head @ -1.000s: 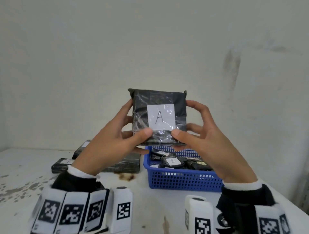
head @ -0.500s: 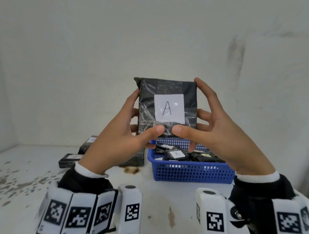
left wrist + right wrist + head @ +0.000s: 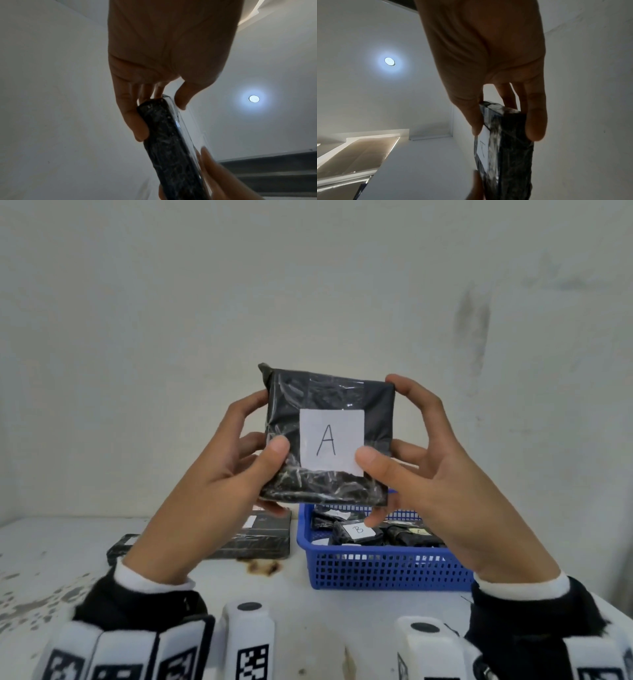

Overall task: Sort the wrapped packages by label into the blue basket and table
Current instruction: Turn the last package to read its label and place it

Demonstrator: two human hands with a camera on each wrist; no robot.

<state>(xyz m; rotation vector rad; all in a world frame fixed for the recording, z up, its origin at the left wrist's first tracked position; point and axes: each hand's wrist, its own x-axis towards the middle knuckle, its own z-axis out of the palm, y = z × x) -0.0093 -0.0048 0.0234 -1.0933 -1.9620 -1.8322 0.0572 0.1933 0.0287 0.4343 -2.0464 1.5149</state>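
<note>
I hold a black wrapped package [image 3: 342,392] upright in front of the wall, its white label reading "A" facing me. My left hand [image 3: 239,453] grips its left edge, thumb on the front and fingers behind. My right hand [image 3: 404,453] grips the right edge the same way. The left wrist view shows the package [image 3: 164,142] edge-on between the left hand's thumb and fingers. In the right wrist view the package [image 3: 510,148] is pinched likewise, the label partly visible. Below stands the blue basket [image 3: 387,573] with several black packages, one labelled "B" [image 3: 358,530].
Black wrapped packages [image 3: 257,537] lie on the white table [image 3: 51,559] left of the basket. A brown stain [image 3: 263,568] marks the table in front of them. The wall stands close behind.
Both hands have lifted the "A" package higher and closer to me. The thumbs have spread apart from the bottom middle to the label's two sides.
</note>
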